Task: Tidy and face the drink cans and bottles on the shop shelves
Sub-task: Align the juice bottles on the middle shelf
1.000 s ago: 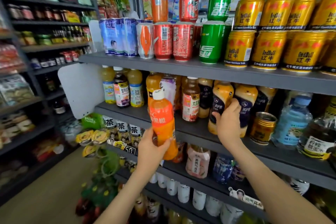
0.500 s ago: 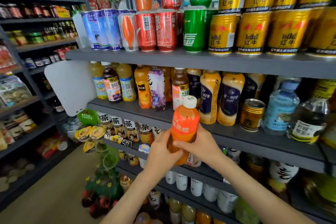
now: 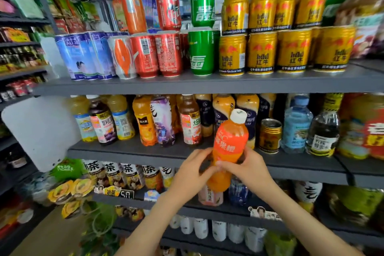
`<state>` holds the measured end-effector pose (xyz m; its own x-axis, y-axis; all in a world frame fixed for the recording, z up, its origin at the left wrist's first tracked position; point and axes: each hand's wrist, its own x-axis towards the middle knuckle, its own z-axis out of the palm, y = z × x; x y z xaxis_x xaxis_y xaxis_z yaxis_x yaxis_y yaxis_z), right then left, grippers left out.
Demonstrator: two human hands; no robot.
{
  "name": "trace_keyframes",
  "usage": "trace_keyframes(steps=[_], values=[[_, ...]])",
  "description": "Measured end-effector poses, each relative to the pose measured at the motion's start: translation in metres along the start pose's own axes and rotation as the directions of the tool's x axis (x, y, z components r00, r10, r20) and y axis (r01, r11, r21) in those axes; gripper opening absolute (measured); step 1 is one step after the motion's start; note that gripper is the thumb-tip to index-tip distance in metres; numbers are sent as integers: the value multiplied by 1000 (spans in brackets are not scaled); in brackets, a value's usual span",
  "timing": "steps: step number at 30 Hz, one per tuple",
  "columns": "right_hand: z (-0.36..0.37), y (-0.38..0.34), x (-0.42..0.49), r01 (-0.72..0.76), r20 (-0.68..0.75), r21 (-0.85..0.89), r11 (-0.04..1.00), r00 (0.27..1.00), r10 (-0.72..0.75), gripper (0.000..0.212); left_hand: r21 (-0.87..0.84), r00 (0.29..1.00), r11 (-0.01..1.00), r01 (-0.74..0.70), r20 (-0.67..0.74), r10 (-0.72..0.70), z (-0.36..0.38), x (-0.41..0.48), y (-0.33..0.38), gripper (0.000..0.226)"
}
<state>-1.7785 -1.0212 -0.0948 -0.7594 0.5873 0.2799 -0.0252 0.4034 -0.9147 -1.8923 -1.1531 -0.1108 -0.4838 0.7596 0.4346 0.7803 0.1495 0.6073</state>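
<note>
Head view: a person holds an orange bottle [image 3: 229, 147] in both hands, just in front of the middle shelf [image 3: 124, 151].
Left hand [image 3: 193, 174]: fingers [image 3: 204, 153] curled round the bottle's lower body.
Right hand [image 3: 247, 170]: fingers clamped across its front, under the label.
Bottle: near upright, cap above the shelf's edge, base below it.
Likely reason: a two-handed hold to turn the label outward before shelving.

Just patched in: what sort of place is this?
Likely a small shop's drinks aisle: stacked gold cans on grey shelving, rows of bottled drinks below, and a price tag on a shelf edge.
</note>
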Motion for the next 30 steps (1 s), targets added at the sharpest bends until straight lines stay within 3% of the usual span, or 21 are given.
trace_keyframes(steps=[5, 12, 17, 22, 30], values=[[19, -13, -11, 9, -147, -66, 998, 989, -19, 57, 24, 994, 994, -105, 47, 104, -21, 3, -22, 34], [2, -19, -53, -60, -385, -41, 997, 922, 40, 54, -77, 945, 968, -238, 211, 249, -4, 2, -20, 34], [-37, -26, -87, -80, -543, -151, 985, 840, -15, 59, -150, 909, 937, -315, 237, 343, 34, 7, 25, 35], [-83, -22, -116, -98, -644, -154, 983, 765, -25, 57, -186, 880, 907, -378, 230, 414, 65, 7, 76, 35], [-184, 2, -172, -137, -723, -105, 985, 691, 19, 55, -187, 895, 909, -373, 184, 406, 145, -1, 163, 31]])
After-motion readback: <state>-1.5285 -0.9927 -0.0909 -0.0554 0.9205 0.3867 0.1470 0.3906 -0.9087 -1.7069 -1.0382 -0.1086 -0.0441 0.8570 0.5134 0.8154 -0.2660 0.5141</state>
